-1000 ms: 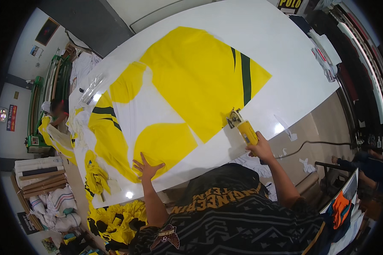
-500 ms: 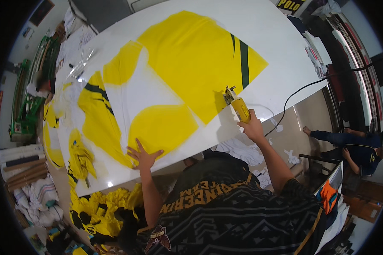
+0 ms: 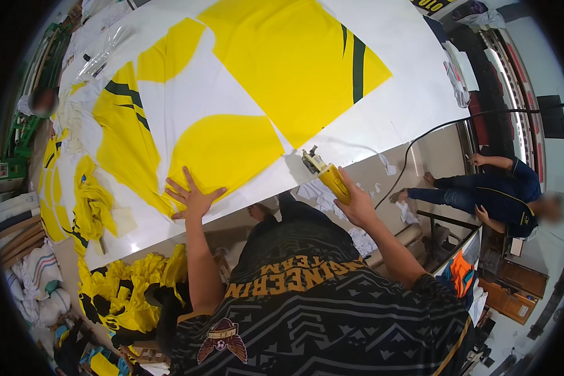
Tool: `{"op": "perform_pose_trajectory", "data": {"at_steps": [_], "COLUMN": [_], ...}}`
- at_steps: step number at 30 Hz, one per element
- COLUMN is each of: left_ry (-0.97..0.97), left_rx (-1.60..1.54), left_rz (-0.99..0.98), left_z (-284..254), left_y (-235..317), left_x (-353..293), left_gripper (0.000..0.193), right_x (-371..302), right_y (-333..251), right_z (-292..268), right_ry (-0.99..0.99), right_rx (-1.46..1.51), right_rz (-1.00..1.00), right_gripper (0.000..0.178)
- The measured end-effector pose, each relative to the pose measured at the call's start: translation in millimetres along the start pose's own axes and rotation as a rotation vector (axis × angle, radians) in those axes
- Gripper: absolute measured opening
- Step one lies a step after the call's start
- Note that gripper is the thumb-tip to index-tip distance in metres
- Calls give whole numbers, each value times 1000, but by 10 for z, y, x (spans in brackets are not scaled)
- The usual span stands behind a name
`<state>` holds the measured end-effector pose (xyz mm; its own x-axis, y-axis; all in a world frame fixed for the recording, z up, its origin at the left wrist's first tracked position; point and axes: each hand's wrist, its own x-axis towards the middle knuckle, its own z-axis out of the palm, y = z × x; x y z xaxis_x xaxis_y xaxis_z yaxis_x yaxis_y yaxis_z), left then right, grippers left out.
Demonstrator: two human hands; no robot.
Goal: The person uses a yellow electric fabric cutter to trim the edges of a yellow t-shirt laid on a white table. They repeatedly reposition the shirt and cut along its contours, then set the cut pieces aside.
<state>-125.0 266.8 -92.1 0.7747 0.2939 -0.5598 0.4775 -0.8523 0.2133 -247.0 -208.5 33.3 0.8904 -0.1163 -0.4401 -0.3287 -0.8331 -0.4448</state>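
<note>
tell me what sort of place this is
Probably a garment-cutting workshop: yellow fabric lies spread on a big white table, the right hand grips a yellow power tool, and yellow-and-black cloth is heaped beside the table.

Big gold capitals [image 3: 294, 276], readable, across black patterned shirt [image 3: 329, 323], near. Winged crest [image 3: 222, 341] with small banner lettering, same shirt, nearer left. Yellow characters [image 3: 431, 5] on black sign, far right, cut off. Tiny pale emblem [image 3: 525, 218], co-worker's dark shirt [image 3: 514, 203], right: illegible.
</note>
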Motion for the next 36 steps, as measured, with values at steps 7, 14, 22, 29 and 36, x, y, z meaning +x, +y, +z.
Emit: {"op": "perform_pose_trajectory", "data": {"at_steps": [7, 14, 22, 29, 36], "left_ry": [2, 1, -5, -18, -6], "left_rx": [-14, -32, -8, -5, -17], "left_rz": [-29, -30, -53, -52, -59], "left_z": [20, -24, -58, -71, -46], "left_y": [-9, 24, 76, 109, 81], "left_x": [53, -14, -48, -59, -50], "left_gripper": [168, 167, 166, 165, 165], "right_x": [214, 250, 219, 232, 228], "right_y": [12, -102, -209, -205, -295], "right_z": [176, 141, 139, 191, 120], "right_ry": [-9, -10, -21, 12, -26], "right_rx": [20, 58, 110, 127, 97], "right_rz": [-122, -143, -104, -133, -82], "right_gripper": [100, 101, 100, 99, 101]}}
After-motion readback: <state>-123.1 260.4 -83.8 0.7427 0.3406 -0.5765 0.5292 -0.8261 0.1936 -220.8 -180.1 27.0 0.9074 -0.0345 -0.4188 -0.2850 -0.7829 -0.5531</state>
